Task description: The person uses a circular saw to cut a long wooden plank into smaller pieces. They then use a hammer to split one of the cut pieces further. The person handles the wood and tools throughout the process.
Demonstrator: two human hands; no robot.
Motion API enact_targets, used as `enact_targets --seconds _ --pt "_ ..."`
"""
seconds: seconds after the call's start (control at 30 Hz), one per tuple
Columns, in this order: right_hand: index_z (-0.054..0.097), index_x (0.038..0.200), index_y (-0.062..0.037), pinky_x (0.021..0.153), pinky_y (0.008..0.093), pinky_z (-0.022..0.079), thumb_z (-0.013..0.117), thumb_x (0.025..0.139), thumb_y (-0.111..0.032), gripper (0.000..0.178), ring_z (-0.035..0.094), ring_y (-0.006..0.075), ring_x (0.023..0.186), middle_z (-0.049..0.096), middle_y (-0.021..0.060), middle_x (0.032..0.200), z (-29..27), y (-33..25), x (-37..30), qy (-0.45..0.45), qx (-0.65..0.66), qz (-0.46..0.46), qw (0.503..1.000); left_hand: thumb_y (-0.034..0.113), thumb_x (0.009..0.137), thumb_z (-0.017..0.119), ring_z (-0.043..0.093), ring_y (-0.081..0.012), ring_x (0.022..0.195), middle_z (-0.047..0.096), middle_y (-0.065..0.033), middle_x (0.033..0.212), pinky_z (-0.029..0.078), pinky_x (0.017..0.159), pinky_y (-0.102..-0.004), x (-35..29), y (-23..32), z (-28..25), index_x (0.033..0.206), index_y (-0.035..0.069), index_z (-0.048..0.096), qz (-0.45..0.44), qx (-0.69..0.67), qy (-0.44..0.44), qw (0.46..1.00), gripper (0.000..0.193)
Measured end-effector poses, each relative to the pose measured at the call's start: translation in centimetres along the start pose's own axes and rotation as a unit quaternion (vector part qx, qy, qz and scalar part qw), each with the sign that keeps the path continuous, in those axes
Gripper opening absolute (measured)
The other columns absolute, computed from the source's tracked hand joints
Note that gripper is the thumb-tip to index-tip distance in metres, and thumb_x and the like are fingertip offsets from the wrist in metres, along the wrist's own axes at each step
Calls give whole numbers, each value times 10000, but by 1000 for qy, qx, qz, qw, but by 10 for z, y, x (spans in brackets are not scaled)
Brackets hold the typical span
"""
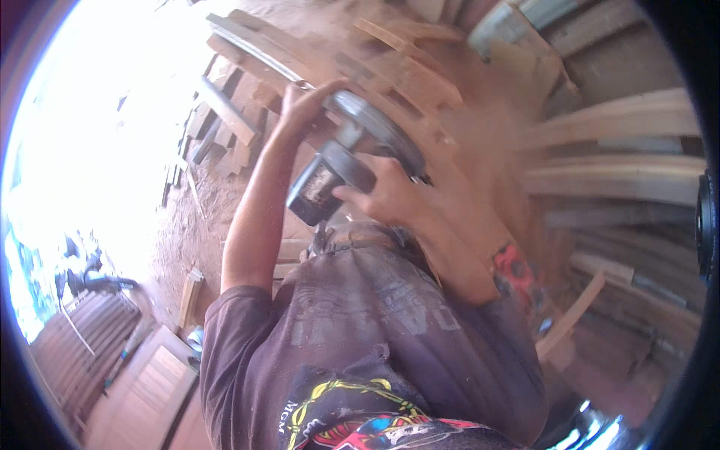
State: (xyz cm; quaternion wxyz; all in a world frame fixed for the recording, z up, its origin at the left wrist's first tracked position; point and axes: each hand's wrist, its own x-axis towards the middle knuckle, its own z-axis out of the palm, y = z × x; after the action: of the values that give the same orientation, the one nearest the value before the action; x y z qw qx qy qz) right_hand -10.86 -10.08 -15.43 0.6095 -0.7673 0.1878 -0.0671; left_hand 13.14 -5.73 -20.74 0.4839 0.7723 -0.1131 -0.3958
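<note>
A circular saw (pixel 352 146) with a grey rounded blade guard and a black motor housing rests on a long wooden board (pixel 465 180) in front of my body. My right hand (pixel 390 191) is closed round its dark rear handle. Further forward, my left hand (pixel 307 105) is bent at the saw's front end, its fingers curled beside the guard. What lies under those fingers is hidden, and motion blurs the spot. A thin pale metal straight strip (pixel 255 51) runs along the wood from near my left hand to the far left. The saw's cutting edge is out of sight.
Wood offcuts (pixel 225 127) lie scattered on the dusty ground at the left. Long planks (pixel 615 180) are stacked at the right, behind hazy dust. A panelled wooden door (pixel 142 390) and a slatted wooden piece (pixel 82 337) lie at the lower left.
</note>
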Motion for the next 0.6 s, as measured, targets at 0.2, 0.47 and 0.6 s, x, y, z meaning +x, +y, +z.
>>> enact_targets --seconds 0.2,0.47,0.6 --pt "751 1181 2 992 482 557 873 822 -294 481 737 429 1082 765 274 1080 1 -5 10 -9 -13 45 999 462 798 927 655 -146 565 693 -78 757 526 500 -297 5 2 -5 1019 -51 732 18 -9 1 1000 592" --pt "738 1211 59 1036 470 553 867 817 -270 529 733 421 1133 754 305 1129 8 -2 19 -16 -26 36 999 543 841 869 665 -135 650 710 -57 792 530 599 -301 0 17 -9 997 20 816 -12 72 32 997 548" --pt "738 1221 51 1038 469 553 868 815 -276 538 730 422 1140 755 304 1131 9 -2 23 -13 -23 28 999 516 847 875 657 -137 630 706 -69 790 521 579 -312 8 17 -12 1027 19 805 -34 59 22 997 533"
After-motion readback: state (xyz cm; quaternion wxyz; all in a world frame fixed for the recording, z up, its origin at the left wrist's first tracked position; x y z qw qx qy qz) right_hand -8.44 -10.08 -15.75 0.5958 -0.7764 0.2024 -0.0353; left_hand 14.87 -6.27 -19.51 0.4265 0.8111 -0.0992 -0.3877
